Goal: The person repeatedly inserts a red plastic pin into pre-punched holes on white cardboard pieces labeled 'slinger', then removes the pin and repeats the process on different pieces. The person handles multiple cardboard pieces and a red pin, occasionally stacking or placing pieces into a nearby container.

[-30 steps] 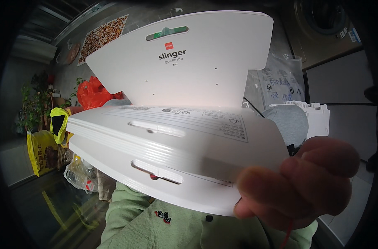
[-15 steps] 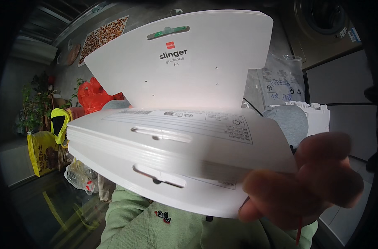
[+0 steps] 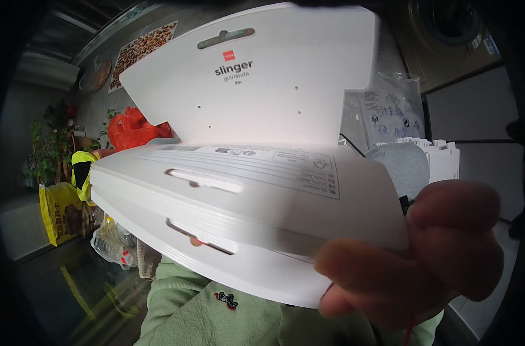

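Observation:
A stack of white die-cut cardboard header cards (image 3: 245, 179) fills the middle of the view, close up. Its upper card (image 3: 308, 63) is folded upward and shows a hang slot, a small red square and black print. Lower cards fan slightly apart at their front edges, each with a hang slot. My right hand (image 3: 412, 254) is closed on the stack's lower right corner, fingers pinching the edges. A red string hangs below that hand. My left hand is hidden; the green left sleeve (image 3: 167, 288) runs up behind the cards.
At right stand more white cards (image 3: 444, 161), beside a grey cloth-covered shape (image 3: 398, 167) and a clear plastic bag (image 3: 389, 115). To the left are a red bag (image 3: 132, 130), a yellow bag (image 3: 60, 213), a bag of bottles (image 3: 112, 242) and plants (image 3: 49, 138).
The stack has shifted slightly left, and its upright card has risen a little. My right hand has moved slightly left with it. Green no longer shows through the upper slot.

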Action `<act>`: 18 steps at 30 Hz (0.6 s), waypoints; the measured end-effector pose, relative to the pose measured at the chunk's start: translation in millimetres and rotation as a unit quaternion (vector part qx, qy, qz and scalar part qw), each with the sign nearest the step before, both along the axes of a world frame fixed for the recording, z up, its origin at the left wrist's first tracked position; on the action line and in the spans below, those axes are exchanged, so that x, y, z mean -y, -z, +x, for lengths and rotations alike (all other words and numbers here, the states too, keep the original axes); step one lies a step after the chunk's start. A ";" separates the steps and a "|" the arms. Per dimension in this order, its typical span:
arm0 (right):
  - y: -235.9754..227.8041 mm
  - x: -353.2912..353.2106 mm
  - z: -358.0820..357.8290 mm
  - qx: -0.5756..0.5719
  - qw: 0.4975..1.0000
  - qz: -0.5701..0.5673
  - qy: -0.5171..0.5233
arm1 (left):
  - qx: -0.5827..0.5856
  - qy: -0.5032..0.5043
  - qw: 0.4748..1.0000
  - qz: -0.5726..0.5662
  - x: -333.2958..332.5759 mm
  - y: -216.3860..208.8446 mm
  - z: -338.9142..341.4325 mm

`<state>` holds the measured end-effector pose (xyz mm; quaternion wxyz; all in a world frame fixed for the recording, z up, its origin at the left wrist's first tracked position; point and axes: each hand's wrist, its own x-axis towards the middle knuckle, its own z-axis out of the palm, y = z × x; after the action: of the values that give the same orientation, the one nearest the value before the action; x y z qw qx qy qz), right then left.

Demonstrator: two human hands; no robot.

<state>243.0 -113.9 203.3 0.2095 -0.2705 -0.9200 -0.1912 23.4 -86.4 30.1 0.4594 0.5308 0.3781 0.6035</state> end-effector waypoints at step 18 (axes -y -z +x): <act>11.0 -6.5 4.6 0.123 0.960 0.093 0.232 | -0.005 -0.011 0.999 -0.039 18.9 -29.0 -20.3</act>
<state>247.6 -107.4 192.3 0.0684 -0.4306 -0.8288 -0.3509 3.1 -105.4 59.1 0.4712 0.5111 0.4095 0.5909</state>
